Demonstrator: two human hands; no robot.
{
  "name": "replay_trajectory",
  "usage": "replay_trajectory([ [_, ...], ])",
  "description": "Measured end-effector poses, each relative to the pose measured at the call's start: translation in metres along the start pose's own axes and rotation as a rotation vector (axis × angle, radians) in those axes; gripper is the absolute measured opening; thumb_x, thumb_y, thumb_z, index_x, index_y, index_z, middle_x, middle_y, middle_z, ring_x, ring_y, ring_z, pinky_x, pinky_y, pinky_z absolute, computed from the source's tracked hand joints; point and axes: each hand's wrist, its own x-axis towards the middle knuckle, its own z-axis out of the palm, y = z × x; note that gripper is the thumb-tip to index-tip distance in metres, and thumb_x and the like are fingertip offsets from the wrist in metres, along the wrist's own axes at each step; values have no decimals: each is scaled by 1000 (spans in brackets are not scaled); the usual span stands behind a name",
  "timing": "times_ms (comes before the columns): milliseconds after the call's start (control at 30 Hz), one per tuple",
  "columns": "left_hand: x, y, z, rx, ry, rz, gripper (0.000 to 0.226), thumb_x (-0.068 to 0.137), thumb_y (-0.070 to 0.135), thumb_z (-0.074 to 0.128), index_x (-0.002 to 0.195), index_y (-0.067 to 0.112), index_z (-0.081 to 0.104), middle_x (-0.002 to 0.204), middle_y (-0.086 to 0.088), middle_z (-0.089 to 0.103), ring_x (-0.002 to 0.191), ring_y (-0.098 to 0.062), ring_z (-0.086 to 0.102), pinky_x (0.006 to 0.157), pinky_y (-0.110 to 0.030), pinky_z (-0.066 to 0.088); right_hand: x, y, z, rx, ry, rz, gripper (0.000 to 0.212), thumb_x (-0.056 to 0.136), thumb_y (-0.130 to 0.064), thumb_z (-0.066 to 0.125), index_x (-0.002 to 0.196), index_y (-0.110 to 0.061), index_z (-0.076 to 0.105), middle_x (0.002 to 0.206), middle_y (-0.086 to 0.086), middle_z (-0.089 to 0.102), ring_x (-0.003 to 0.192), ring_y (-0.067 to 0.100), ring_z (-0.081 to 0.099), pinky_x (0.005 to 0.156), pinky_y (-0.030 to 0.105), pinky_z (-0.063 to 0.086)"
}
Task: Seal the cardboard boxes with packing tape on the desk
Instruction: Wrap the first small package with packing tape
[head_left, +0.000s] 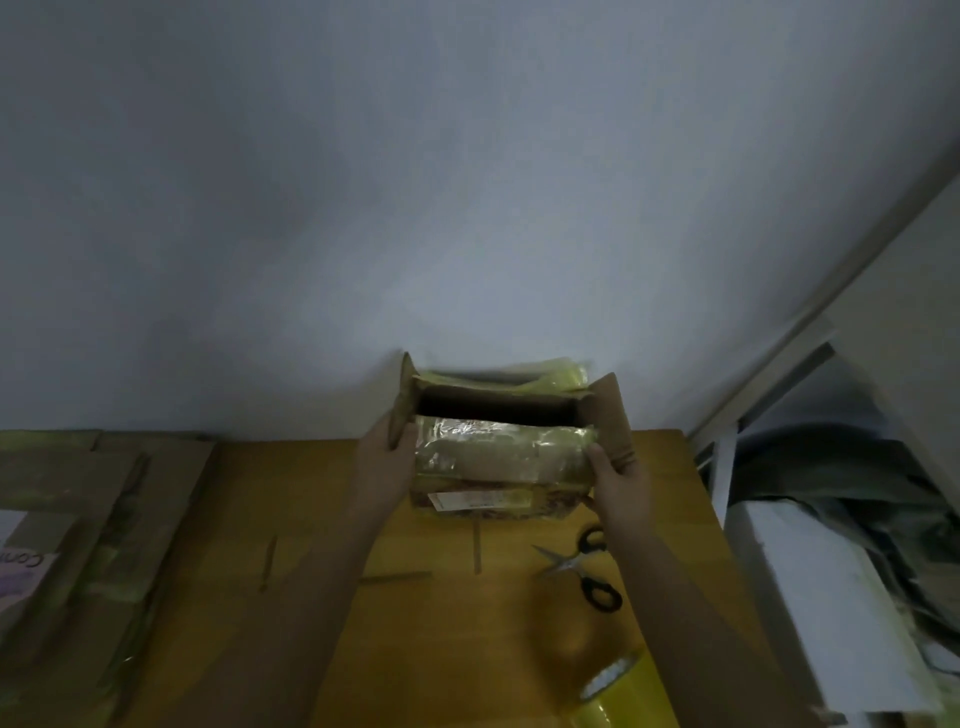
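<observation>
Centrally, at the far edge of the desk (322, 519) and against the wall, stood the cardboard box (501, 457) I was working on, its top not yet closed: a dark gap showed between the near flap, already glossy with old tape, and the far one. My left hand (387, 457) gripped the box's left end flap, thumb and fingers curled round the upright card. My right hand (618, 480) held the right end, thumb on the near face and fingers wrapped behind the raised right flap.

Nearer me lay the scissors (584, 569), blades parted, just right of the box's front corner, and the roll of packing tape (605, 670), blurred at the lower edge of the view. A stack of flattened cartons (93, 519) occupied the left side of the desk; a few thin strips of card or tape lay between.

In my judgement the step was folding the flaps shut before any tape went on. Done well, that meant turning the two end flaps in first, then bringing the long flaps down until their edges met with no gap, and keeping one palm pressed on the seam while the other reached for the roll. The old tape on the near flap looked wrinkled, so fresh tape would likely bond better if smoothed flat along the seam and carried down over both ends.
</observation>
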Motion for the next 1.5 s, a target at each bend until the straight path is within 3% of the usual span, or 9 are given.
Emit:
replay_trajectory([
  [133, -31, 29, 54, -4, -178, 144, 21, 99, 12, 46, 117, 17, 57, 71, 1, 46, 59, -6, 43, 51, -14, 33, 0, -8, -58, 103, 202, -70, 24, 100, -31, 52, 122, -25, 60, 114, 6, 65, 109, 31, 61, 96, 49, 49],
  [233, -43, 48, 101, -62, -369, 147, 41, 100, 13, 45, 132, 39, 45, 98, 5, 60, 72, -9, 53, 61, -16, 41, 19, -17, -97, 121, 328, -70, 46, 102, -32, 49, 146, -21, 41, 133, 4, 55, 121, 25, 52, 105, 46, 41],
  [400, -32, 40, 159, 55, -552, 47, 72, 103, 12, 38, 153, 35, -8, 157, 5, 26, 89, -2, 53, 69, -20, 43, 81, 11, -128, 171, 63, 123, 86, 81, -33, 71, 152, -33, 23, 142, 9, 50, 123, 32, 53, 98, 50, 47],
  [533, -28, 24, 167, 122, -490, 91, 65, 104, 13, 37, 155, 31, 0, 153, 6, 29, 128, -17, 43, 87, -22, 36, 111, 45, -129, -97, -40, 149, 109, 67, -44, 70, 154, -38, 4, 149, 10, 39, 124, 33, 49, 104, 55, 44],
  [700, -31, 27, 158, 191, -336, 30, 36, 100, 19, 49, 136, 11, 46, 128, 1, 55, 103, -17, 54, 75, -25, 38, 51, 7, -115, -102, 151, 23, 82, 93, -16, 59, 156, -14, 6, 151, 13, 35, 136, 33, 39, 112, 41, 33],
  [867, -45, 42, 134, 191, -162, 101, 16, 96, 22, 57, 109, 15, 51, 107, 1, 55, 90, -14, 54, 70, -27, 42, 0, -8, -93, -293, 203, -131, 59, 92, -9, 58, 146, -10, 34, 147, 15, 33, 128, 34, 44, 97, 36, 41],
  [1033, -68, 40, 55, 220, -123, 266, 10, 99, 24, 52, 96, 16, 58, 88, 5, 57, 82, -12, 56, 71, -25, 44, -46, -20, -27, -368, -105, -458, 32, 93, -7, 57, 125, -11, 55, 129, 8, 46, 111, 23, 53, 90, 39, 50],
  [1133, -86, 16, -25, 191, -92, 156, 12, 98, 26, 53, 107, 19, 57, 96, 7, 58, 91, -13, 58, 77, -26, 48, -84, -24, 30, -487, -319, -631, 30, 94, -8, 56, 123, -13, 57, 122, 1, 47, 110, 17, 50, 84, 21, 38],
  [1500, -110, -143, -356, 196, 374, -186, 28, 99, 19, 53, 125, 8, 52, 120, -6, 53, 108, -18, 50, 90, -32, 44, -278, 35, 288, -751, -963, -782, 30, 97, -18, 56, 127, -17, 56, 127, 4, 48, 102, 19, 51, 83, 23, 37],
])
